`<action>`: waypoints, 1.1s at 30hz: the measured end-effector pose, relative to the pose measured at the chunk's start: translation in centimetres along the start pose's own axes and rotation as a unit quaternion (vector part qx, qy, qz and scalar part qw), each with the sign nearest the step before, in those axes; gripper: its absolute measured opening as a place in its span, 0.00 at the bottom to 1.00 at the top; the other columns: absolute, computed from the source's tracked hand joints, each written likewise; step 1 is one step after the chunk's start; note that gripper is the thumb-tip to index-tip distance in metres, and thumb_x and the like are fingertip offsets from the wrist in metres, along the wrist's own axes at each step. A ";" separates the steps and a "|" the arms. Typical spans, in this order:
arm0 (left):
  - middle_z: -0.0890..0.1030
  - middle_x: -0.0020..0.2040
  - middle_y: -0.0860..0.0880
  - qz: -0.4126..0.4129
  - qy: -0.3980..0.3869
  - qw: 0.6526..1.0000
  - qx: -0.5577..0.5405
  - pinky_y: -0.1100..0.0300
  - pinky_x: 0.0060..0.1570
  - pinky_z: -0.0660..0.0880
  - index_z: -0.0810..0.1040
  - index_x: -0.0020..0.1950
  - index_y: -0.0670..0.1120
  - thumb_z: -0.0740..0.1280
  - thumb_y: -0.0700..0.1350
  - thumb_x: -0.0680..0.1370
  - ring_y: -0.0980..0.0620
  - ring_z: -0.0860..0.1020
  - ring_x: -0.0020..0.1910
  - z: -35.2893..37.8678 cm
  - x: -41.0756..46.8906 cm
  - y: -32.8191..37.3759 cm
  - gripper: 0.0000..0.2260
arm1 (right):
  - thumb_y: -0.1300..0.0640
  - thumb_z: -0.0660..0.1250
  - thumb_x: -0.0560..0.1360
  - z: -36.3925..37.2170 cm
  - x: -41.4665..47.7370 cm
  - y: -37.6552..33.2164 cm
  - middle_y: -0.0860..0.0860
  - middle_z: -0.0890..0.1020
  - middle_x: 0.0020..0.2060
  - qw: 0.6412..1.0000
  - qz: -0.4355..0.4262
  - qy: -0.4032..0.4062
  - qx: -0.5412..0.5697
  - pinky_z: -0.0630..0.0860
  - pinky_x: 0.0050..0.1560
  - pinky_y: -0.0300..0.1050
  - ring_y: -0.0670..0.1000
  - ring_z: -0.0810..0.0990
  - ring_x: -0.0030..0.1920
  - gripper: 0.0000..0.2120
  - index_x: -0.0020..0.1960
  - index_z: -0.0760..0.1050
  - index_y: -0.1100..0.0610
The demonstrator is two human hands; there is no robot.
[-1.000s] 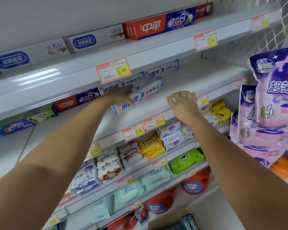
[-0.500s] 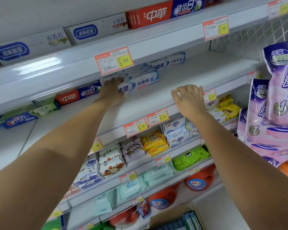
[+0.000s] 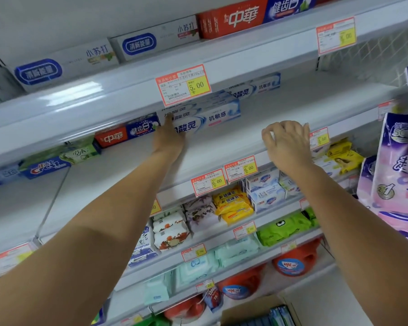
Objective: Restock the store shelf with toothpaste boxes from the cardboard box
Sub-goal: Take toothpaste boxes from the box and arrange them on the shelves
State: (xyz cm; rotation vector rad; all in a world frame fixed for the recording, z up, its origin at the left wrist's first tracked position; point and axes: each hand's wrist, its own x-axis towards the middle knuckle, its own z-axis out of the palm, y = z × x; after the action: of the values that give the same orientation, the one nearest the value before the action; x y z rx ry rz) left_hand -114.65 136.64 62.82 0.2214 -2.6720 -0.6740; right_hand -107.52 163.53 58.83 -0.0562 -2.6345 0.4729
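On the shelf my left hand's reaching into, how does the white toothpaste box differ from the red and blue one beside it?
The white toothpaste box is white with blue print; the red and blue box is half red, half blue. The left hand touches the white box; the red and blue box is untouched. Both lie lengthwise on one shelf.

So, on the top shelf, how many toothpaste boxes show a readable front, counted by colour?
White boxes with a blue badge: 2
Red and blue box: 1
Total: 3
Anything cut off by the frame edge is left out.
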 end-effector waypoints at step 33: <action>0.79 0.42 0.44 0.086 -0.345 0.926 -0.124 0.54 0.47 0.72 0.73 0.34 0.47 0.68 0.50 0.74 0.46 0.77 0.44 15.4 -30.0 -6.3 0.11 | 0.51 0.65 0.76 12.1 -26.8 10.3 0.51 0.73 0.35 0.920 0.208 -0.303 0.134 0.66 0.36 0.45 0.55 0.75 0.40 0.12 0.38 0.67 0.55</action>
State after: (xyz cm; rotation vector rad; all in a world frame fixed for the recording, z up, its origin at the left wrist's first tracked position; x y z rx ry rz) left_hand -92.77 144.84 37.69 -0.3922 -3.1471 -1.1970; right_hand -89.40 166.19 33.59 -0.4587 -3.1264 1.1543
